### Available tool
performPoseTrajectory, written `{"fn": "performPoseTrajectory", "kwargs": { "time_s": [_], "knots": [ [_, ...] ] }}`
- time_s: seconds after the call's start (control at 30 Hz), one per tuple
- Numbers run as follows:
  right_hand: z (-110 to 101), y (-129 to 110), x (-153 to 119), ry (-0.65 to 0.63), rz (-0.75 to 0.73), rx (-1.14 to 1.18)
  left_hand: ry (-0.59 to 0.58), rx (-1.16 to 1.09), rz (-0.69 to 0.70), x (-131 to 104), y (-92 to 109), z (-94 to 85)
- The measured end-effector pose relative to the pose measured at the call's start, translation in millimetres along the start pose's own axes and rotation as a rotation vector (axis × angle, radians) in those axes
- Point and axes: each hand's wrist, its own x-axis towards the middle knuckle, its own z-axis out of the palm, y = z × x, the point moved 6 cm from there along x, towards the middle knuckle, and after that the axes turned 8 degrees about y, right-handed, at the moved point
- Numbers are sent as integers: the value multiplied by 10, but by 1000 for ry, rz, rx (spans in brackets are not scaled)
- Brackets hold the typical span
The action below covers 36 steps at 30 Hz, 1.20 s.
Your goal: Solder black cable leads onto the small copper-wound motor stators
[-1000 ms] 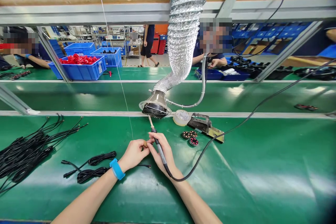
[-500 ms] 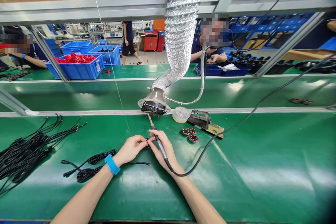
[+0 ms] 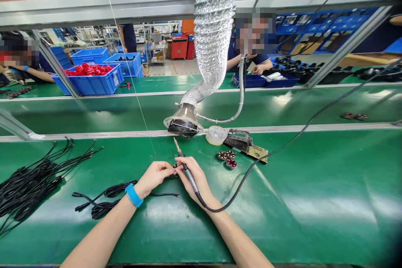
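Soldering iron [image 3: 187,171] is lying gripped in the right hand [image 3: 194,179] at frame centre; left hand [image 3: 154,177] is pinching a small part [image 3: 174,166].

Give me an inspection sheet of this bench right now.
Surface: green mat.
Job's things: small part pinched between both hands; soldering iron, tip up.
Clutter: tape roll, metal tool, three round parts.
Hands: left hand grips the part; right hand holds the iron.
Cables: iron cord; black leads; solder wire.
Surroundings: fume duct, blue bins, co-workers behind.
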Motion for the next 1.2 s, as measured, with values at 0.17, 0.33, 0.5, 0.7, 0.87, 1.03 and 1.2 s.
{"fn": "performPoseTrajectory", "kwargs": {
  "time_s": [0.17,0.33,0.5,0.7,0.87,1.03,1.2],
  "knots": [
    [33,41,-29,12,-44,-68,147,-74,20,34,-64,17],
    [-97,103,15,140,31,-82,277,-82,89,100,-186,-42],
    [-305,180,8,308,195,-39,336,-31,103,141,-258,-84],
    [-340,245,-65,327,233,90,335,-12,114,143,-268,-63],
    [-288,211,-62,257,205,78,328,-21,116,135,-253,-53],
    [-247,156,-35,201,185,51,318,-50,115,122,-222,-40],
    [-239,154,-31,198,192,60,317,-35,123,120,-228,-43]
  ]
}}
